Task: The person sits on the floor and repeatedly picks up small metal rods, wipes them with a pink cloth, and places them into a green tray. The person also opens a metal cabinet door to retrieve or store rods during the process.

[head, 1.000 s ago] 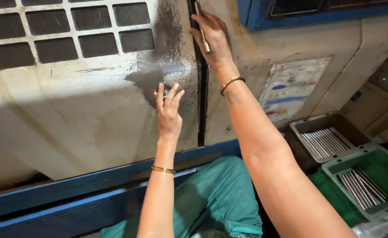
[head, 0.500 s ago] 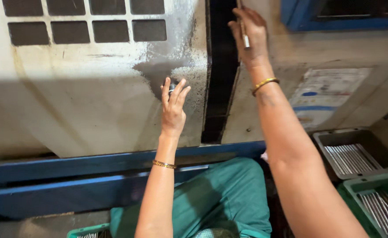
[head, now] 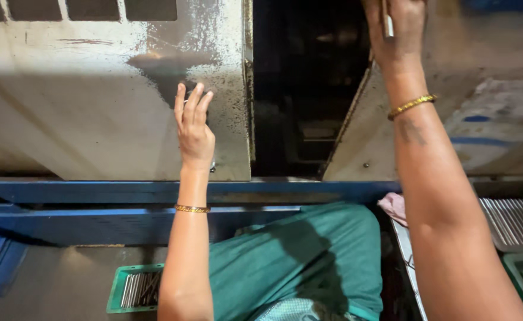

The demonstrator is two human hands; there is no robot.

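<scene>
Hands sit on 2 separate panels of a grimy, cream-coloured machine housing as I look down from the head camera. My left hand [head: 194,128] is released, fingers straight and together, palm pressed flat on the left door panel [head: 95,119] near its right edge, just left of the dark gap. A thin gold bangle [head: 192,208] circles that wrist. My right hand [head: 395,30] is far up at the top of the view, partly cut off by the frame; it is clenched on a slim silver metal rod [head: 388,24] and rests against the edge of the right door panel [head: 481,119]. A second gold bangle [head: 412,105] sits on the right wrist, with a small dark mark on the forearm just below it.

Between the 2 panels lies the dark opening [head: 300,89] into the machine's inside; I can make out only dim shapes there. The left panel carries dark rectangular vent holes [head: 95,9] along the top and a patch of black oily grime [head: 166,68] just above my left fingers. A faded label [head: 499,125] is stuck on the right panel.

Nearer, a blue steel rail [head: 95,193] runs across below the panels. My knee in green cloth [head: 297,255] fills the near centre. A green crate of metal rods [head: 135,288] sits near left; a grey tray of metal rods [head: 514,220] lies at the right, with a pink rag [head: 394,206] beside it.
</scene>
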